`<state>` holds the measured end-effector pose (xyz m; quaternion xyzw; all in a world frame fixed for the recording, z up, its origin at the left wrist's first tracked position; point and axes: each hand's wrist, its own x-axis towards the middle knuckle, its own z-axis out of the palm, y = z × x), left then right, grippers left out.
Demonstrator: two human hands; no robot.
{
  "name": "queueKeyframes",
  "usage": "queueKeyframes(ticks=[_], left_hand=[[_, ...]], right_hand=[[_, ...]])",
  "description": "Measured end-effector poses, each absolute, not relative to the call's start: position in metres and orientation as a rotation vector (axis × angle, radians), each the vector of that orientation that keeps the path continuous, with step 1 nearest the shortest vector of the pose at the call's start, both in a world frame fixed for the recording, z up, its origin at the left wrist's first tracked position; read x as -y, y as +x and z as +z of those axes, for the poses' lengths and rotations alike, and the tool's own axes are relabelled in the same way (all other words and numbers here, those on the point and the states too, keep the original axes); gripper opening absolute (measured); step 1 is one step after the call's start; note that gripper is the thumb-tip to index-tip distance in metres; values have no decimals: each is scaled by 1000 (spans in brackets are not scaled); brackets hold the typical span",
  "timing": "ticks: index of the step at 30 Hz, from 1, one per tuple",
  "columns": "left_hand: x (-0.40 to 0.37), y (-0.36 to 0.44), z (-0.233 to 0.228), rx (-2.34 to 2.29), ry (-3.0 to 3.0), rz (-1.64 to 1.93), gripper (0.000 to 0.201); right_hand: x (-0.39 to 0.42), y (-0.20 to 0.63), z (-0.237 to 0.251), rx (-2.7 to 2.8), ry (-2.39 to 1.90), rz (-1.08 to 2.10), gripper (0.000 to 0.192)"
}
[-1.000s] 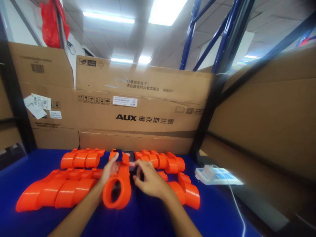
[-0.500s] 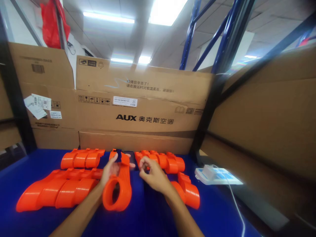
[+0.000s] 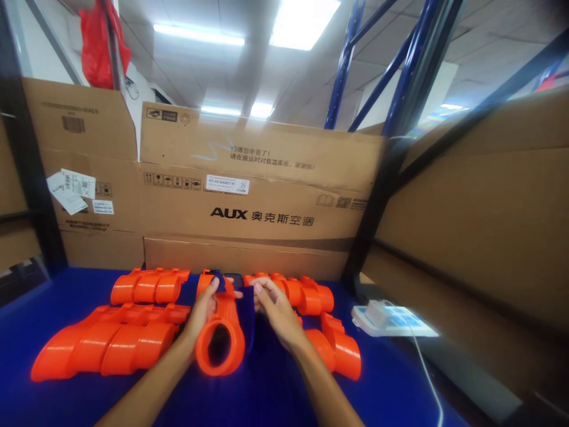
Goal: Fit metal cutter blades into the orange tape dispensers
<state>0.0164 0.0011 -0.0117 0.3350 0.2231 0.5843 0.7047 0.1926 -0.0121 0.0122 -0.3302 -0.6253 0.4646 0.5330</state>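
Observation:
My left hand (image 3: pixel 207 305) is closed around an orange plastic piece (image 3: pixel 227 308) with a large round ring at its near end. Dark blue material lies across the top of that piece, under my left thumb. My right hand (image 3: pixel 273 308), just to the right, pinches the edge of a dark blue strip of cloth (image 3: pixel 246 317) beside the orange piece. Where the strip ends is hard to tell against the blue surface. Rows of similar orange pieces lie on both sides, one row (image 3: pixel 106 344) at the left and another (image 3: pixel 306 293) behind my right hand.
A blue surface (image 3: pixel 213 403) carries everything. Behind it stands a cardboard panel (image 3: pixel 249 237). A white power strip (image 3: pixel 395 320) with a plug and cable lies at the right, near a black rack post (image 3: pixel 368 219). A dark phone-like object (image 3: pixel 233 279) is partly hidden at the back.
My right fingers have taken hold of the blue strip's edge, which now stands up between my hands. The orange piece in my left hand has shifted slightly right and turned its ring towards me.

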Motion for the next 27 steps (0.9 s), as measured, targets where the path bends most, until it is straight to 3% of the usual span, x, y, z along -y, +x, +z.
queueKeyframes(ticks=[8,18,22,27], left_hand=[[-3,16,-14,-477,696,1343,52],[10,20,-6,-470,730,1362,47],[10,21,-9,-395,779,1465,37],[6,23,-16,-469,842,1584,41]], right_hand=[[14,195,12,1645,-722,1171,27],[8,196,10,1551,-800,797,37],[10,200,15,1620,-716,704,35],[16,201,19,1705,-687,618,31]])
